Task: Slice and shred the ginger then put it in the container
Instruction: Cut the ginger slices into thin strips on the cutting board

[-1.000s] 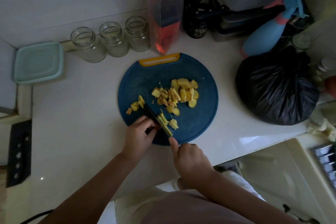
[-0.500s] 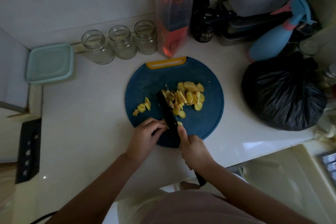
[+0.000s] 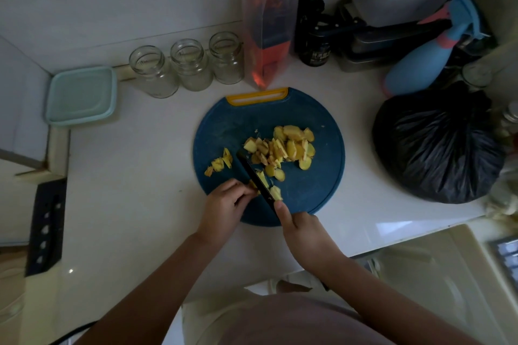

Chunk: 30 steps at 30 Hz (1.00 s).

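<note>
- Blue plastic cutting board (image 3: 308, 199) sat mid-counter with its yellow handle at 12 o'clock, leaving the whole working face toward me.
- From the board's centre toward 2 o'clock I had the ginger slices (image 3: 286, 145) heaped, which I judged kept them clear of the blade until needed.
- At 9 o'clock on the board, well apart from that heap, lay a few cut strips (image 3: 220, 162).
- At 6 o'clock the right hand (image 3: 301, 230) was wrapped round the handle of the knife (image 3: 253, 173), its index finger laid along the spine, probably to steady the dark blade running toward 11 o'clock.
- At 7 o'clock the left hand (image 3: 224, 210) had its fingers curled and its tips pinching a small ginger piece against the blade's left side; I read the tucked knuckles as guarding the fingertips.
- Touching the blade's right side were more ginger bits (image 3: 276, 193).
- Off toward 10 o'clock, well apart from the board, stood the teal container (image 3: 81, 95) with its lid on, so I judged that shredding had barely begun.
</note>
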Available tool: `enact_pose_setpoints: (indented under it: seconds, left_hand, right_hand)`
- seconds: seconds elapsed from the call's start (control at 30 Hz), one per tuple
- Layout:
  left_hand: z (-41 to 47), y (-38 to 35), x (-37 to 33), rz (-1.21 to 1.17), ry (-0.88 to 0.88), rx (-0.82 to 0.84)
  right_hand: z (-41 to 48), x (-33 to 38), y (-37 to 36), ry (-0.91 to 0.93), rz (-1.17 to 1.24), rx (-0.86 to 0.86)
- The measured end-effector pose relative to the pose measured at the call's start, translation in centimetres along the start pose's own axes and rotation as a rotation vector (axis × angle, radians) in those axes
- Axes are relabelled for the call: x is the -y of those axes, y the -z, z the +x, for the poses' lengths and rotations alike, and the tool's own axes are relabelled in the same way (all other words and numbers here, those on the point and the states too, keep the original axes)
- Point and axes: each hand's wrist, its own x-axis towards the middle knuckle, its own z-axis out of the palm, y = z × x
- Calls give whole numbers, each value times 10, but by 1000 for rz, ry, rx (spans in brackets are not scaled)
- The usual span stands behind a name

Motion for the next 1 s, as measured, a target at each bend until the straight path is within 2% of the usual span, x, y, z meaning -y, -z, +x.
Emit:
enact_pose_setpoints:
  seconds: [0.27,0.47,0.57,0.83,1.0]
  left_hand:
    - [-1,-2,6,7,-24,10]
    - [-1,-2,6,33,-31,-10]
    - [-3,-4,5,55,-25,-30]
    - [-7,-5,0,-1,35,-60]
    - [-8,-8,0,-6,65,-61]
  right_hand:
    - [6,6,4,-61,65,101]
    - [7,7,-11,-24,-86,14]
    - [9,6,-20,-49,-74,-36]
    - [17,6,-23,-73,-96,-39]
    - [22,22,-26,-61,-9,-91]
